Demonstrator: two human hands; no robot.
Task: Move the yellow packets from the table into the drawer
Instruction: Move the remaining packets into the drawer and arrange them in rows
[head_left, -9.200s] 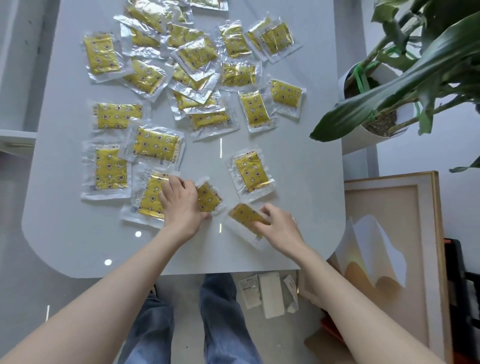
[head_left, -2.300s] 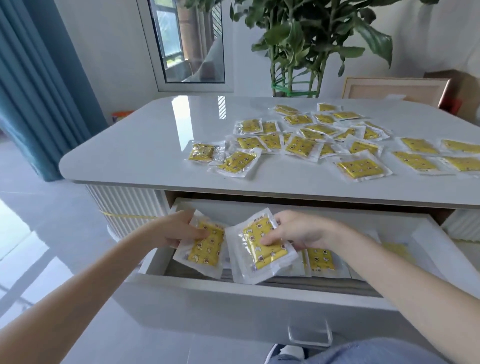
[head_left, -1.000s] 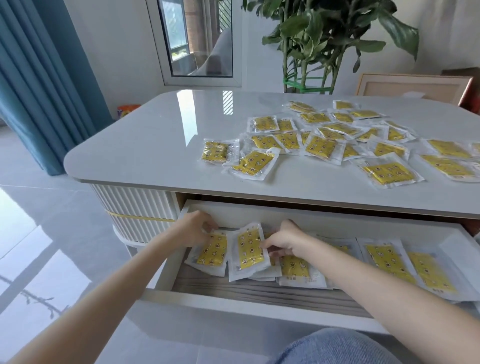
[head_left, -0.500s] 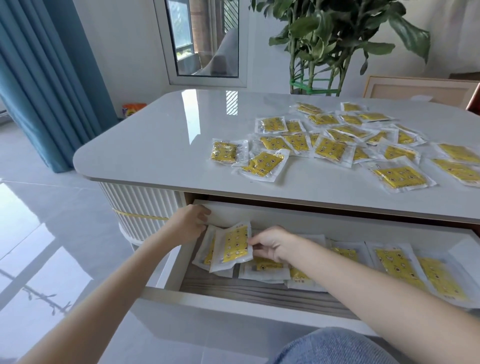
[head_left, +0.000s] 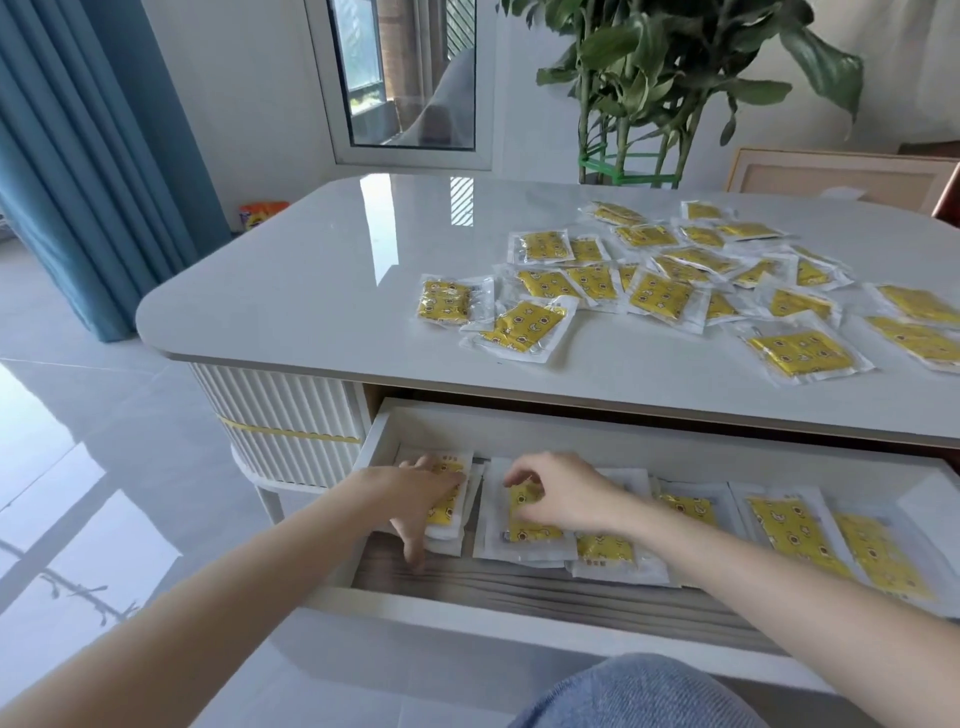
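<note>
Drawer (head_left: 519, 428) pulled open below table (head_left: 322, 291) front edge. Left hand (head_left: 423, 499) lies flat, fingers spread, pressing on yellow packet (head_left: 445, 493) at drawer's left end; thumb reaches toward drawer floor. Right hand (head_left: 563, 496) just beside, fingers loosely curled over second packet (head_left: 524, 530), seemingly touching it, not gripping. More packets (head_left: 789, 530) lie along drawer toward right end. Many packets (head_left: 660, 296) scattered across table's right half.
</note>
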